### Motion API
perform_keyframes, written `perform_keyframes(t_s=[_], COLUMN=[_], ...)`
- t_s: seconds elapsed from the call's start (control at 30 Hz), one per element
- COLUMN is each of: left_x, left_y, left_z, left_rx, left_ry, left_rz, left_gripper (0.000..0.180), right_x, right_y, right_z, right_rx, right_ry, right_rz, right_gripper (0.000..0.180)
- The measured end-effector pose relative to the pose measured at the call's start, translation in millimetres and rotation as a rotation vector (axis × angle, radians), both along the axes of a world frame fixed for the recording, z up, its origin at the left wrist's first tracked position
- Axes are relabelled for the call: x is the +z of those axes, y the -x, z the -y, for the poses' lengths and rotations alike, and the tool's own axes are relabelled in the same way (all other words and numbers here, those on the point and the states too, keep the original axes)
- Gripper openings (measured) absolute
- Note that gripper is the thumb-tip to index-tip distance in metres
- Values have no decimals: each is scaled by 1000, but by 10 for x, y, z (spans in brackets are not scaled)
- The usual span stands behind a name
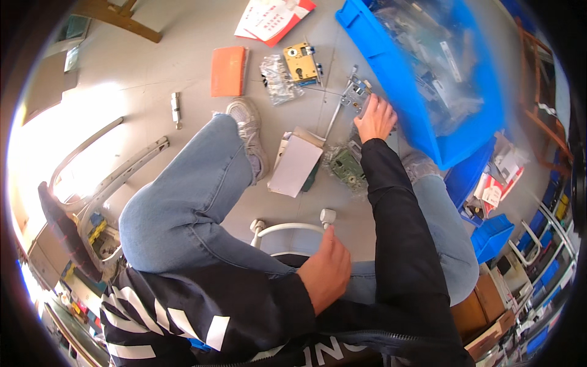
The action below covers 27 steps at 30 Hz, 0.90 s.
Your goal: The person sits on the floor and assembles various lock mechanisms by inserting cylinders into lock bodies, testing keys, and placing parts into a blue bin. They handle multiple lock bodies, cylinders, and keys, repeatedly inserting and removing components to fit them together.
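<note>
My right hand (377, 120) reaches down to the floor beside the blue crate, its fingers curled over. What lies under them is hidden. A silvery metal lock part (355, 96) with a long thin bar sits right by its thumb. Below the wrist is a green lock body (347, 166) in clear plastic wrap. Held over my lap, my left hand (327, 269) is closed with its fingers bunched; anything in them is out of sight. A stack of pale cards or boxes (296, 165) rests on the floor between my feet.
A large blue crate (440, 150) with bagged metal parts stands at right. Farther off lie a brass lock body (301, 63), a bagged part (280, 79), an orange booklet (227, 72) and red-white packets (275, 19). A lock cylinder (176, 110) lies left; a wheeled stool leg (287, 227) is below.
</note>
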<state>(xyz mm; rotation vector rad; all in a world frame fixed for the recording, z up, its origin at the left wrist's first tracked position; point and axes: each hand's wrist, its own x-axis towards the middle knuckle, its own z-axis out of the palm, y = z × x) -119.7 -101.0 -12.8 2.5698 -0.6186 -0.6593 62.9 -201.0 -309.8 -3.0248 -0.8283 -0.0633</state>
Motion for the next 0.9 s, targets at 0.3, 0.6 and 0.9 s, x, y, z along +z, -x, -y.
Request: perform_keyframes(t_s=[0.3,0.6,0.9], left_x=[-23,-60,-226], left_y=[7,10,32], left_z=[16,22,52], left_rx=[-6,-53,-100], left_ry=[-16,-20,-68], left_rz=[34,66,69], left_gripper=[30,27,27], right_x=[62,168,269], right_y=[-98,357,808], right_z=[-31,130,696], right_rx=[-22,-75,-604], right_ry=[-15,-108,-47], right_rz=[-73,-97,-252], right_gripper=[68,61,65])
